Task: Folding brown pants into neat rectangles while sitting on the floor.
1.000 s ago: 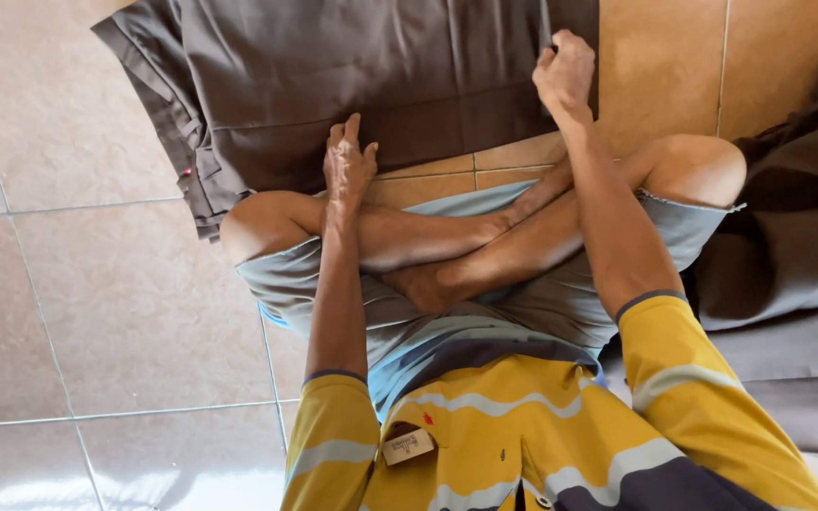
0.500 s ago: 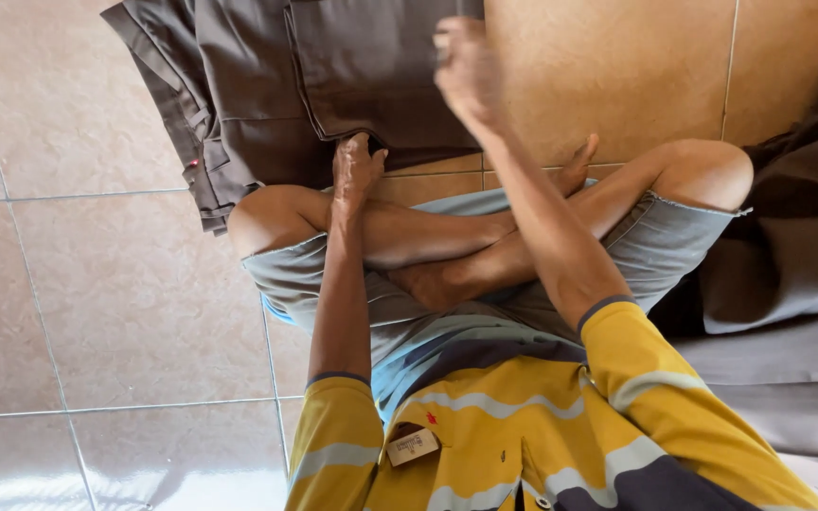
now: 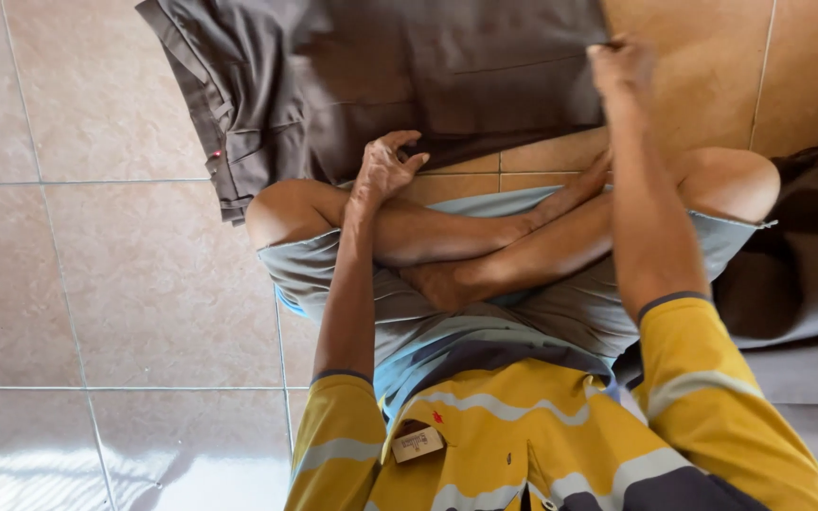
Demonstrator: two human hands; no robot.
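I sit cross-legged on a tiled floor (image 3: 125,284) in a yellow striped shirt and grey shorts. A grey-brown pair of trousers (image 3: 381,85) lies spread on the floor in front of my knees. My left hand (image 3: 385,168) pinches the near edge of the trousers just beyond my left knee. My right hand (image 3: 622,66) is stretched farther out and grips the right edge of the same trousers.
More grey-brown cloth (image 3: 807,284) is heaped to my right, beside my right knee. Beige and orange floor tiles surround the trousers on the left and at the back right.
My right hand swept left across the trousers, then came back right to their right edge and grips it. My left hand now pinches the near edge. The view shifted slightly.
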